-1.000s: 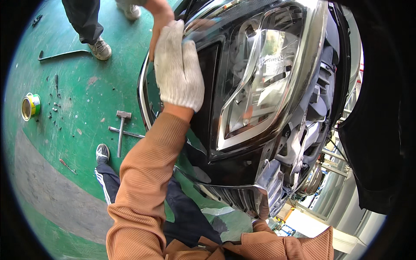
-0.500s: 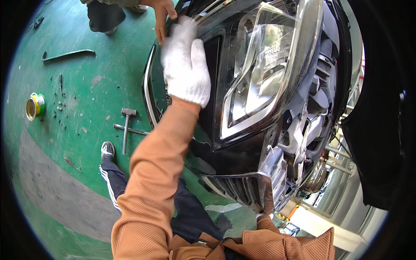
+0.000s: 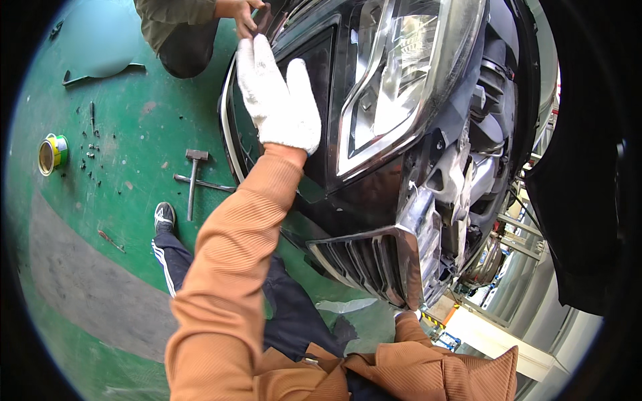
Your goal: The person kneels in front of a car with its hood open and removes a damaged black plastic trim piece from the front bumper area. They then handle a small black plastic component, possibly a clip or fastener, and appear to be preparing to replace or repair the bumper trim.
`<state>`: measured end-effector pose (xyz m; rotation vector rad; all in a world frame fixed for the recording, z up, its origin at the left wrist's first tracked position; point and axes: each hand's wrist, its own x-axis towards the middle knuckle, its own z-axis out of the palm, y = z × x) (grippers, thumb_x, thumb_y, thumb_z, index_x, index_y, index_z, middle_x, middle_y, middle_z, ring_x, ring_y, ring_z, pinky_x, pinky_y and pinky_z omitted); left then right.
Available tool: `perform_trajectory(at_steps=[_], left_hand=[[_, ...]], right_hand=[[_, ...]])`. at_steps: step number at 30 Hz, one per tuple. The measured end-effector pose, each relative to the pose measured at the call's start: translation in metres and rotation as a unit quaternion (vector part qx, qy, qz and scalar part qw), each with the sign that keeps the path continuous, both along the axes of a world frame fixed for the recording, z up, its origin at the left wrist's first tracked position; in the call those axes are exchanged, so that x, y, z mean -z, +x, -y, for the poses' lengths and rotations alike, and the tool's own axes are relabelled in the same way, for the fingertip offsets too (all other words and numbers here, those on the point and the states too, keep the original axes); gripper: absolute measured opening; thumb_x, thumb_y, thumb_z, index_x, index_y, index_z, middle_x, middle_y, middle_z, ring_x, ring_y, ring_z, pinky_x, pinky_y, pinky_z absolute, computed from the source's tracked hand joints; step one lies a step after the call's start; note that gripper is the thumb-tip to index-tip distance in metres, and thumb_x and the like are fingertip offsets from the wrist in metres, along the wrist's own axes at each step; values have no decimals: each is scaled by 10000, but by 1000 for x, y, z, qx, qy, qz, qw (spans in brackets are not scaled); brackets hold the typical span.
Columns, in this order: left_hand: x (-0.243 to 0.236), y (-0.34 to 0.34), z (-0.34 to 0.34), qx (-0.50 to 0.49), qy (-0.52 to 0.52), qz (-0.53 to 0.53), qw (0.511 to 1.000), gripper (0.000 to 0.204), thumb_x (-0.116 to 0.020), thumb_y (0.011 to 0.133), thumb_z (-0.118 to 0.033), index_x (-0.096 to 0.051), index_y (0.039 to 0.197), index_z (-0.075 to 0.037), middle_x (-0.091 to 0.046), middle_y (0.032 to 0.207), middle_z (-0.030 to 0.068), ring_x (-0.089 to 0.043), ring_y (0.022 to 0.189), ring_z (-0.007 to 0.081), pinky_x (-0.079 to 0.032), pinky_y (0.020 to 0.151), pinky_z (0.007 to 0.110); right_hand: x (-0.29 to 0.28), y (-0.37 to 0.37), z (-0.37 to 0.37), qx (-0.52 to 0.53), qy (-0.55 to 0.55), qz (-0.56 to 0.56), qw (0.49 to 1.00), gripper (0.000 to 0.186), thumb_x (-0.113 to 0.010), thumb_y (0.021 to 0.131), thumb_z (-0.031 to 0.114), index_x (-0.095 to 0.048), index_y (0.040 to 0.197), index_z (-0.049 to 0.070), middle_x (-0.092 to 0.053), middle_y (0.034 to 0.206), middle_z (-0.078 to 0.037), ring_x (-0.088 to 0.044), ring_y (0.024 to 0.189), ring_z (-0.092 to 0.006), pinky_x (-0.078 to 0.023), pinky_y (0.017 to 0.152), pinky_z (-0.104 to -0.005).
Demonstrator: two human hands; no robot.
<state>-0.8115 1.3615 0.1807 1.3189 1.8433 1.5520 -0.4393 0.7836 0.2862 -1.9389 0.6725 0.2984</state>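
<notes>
My left hand (image 3: 281, 100), in a white knit glove, lies flat with fingers stretched against the black front bumper (image 3: 364, 217) of a car. Its fingertips come close to another person's hand (image 3: 241, 15), which is at the bumper's far end. Just right of my glove is the clear headlight (image 3: 394, 87). Below the headlight, the dark slatted grille (image 3: 358, 260) faces me. My right hand (image 3: 416, 313) is at the grille's lower corner; only a sliver of white glove shows, and its fingers are hidden.
On the green floor lie a hammer (image 3: 193, 184) crossed with a metal bar (image 3: 214, 183), a screwdriver (image 3: 112, 242), a yellow-green can (image 3: 53, 155) and scattered small fasteners (image 3: 90, 156). A pry bar (image 3: 73, 80) is farther off. The co-worker's knee (image 3: 190, 50) is beside the bumper.
My left hand has slid slightly left along the bumper. The car sits a little higher in view. The co-worker's sleeve and knee have come farther into view.
</notes>
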Motion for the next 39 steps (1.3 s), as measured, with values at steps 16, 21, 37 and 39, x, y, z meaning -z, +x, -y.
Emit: perform_trajectory(at_steps=[16,21,37,39], left_hand=[[-38,2,-53,92,31,256,962,409,-476,1043,-117,-588,1395,58,-653,1376,233,-620,1282,376,-448,1124,394],[11,-4,54,158,-189,129,961,550,-449,1103,-300,-481,1510,69,-493,1552,277,-445,1459,404,-299,1244,431],[-250,169,362,567,121,-199,790,574,-592,1080,-229,-414,1573,3,-456,1586,201,-417,1481,343,-264,1258,485],[-264,242,417,637,134,-292,701,587,-662,1025,-179,-456,1543,6,-487,1550,213,-454,1448,360,-324,1229,497]], right_hand=[[-7,-2,50,53,51,30,997,218,-501,1054,188,-598,1099,-2,-655,1022,-164,-662,968,-353,-542,851,-485],[-9,19,40,49,97,40,993,208,-504,1053,177,-598,1084,-5,-656,1004,-167,-663,960,-355,-543,844,-485],[11,-9,51,71,128,233,961,179,-511,1050,144,-597,1037,-12,-660,948,-177,-667,933,-363,-545,821,-485],[1,-14,70,-25,25,243,969,233,-588,1011,129,-627,1180,-26,-675,1053,-273,-654,1027,-412,-512,942,-453]])
